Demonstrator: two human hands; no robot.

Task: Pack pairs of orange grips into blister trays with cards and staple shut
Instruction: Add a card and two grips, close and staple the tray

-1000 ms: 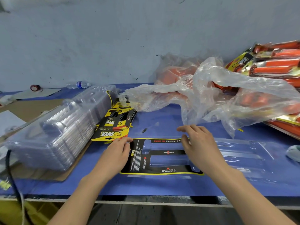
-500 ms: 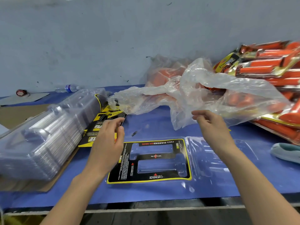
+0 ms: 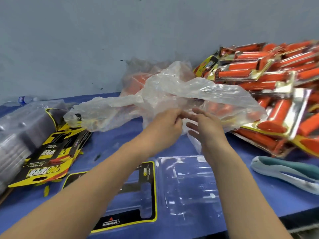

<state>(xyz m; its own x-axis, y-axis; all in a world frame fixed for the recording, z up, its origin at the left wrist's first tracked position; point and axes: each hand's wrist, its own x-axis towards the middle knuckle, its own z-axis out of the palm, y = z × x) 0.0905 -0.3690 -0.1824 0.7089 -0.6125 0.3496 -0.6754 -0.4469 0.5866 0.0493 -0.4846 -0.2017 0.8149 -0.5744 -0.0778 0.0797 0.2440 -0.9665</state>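
Observation:
An open clear blister tray point(image 3: 189, 188) lies on the blue table near the front edge, with a black and yellow card point(image 3: 146, 183) in its left half. Behind it sits a crumpled clear plastic bag point(image 3: 172, 94) with loose orange grips point(image 3: 222, 107) showing through it. Both hands are at the bag's front edge. My left hand point(image 3: 165, 126) has its fingers curled and pinches the plastic. My right hand point(image 3: 205, 130) is beside it with fingers spread, touching a hanging flap of the bag. No grip is in either hand.
A pile of packed orange grip packs point(image 3: 269, 80) fills the right. Loose printed cards point(image 3: 51, 152) and a stack of empty clear trays point(image 3: 19, 131) lie at the left. A teal and grey tool point(image 3: 284, 171) lies at the front right, a water bottle point(image 3: 25, 99) by the wall.
Both hands left the tray and card and rose to the plastic bag. They have come together at its front edge, and the view has turned right.

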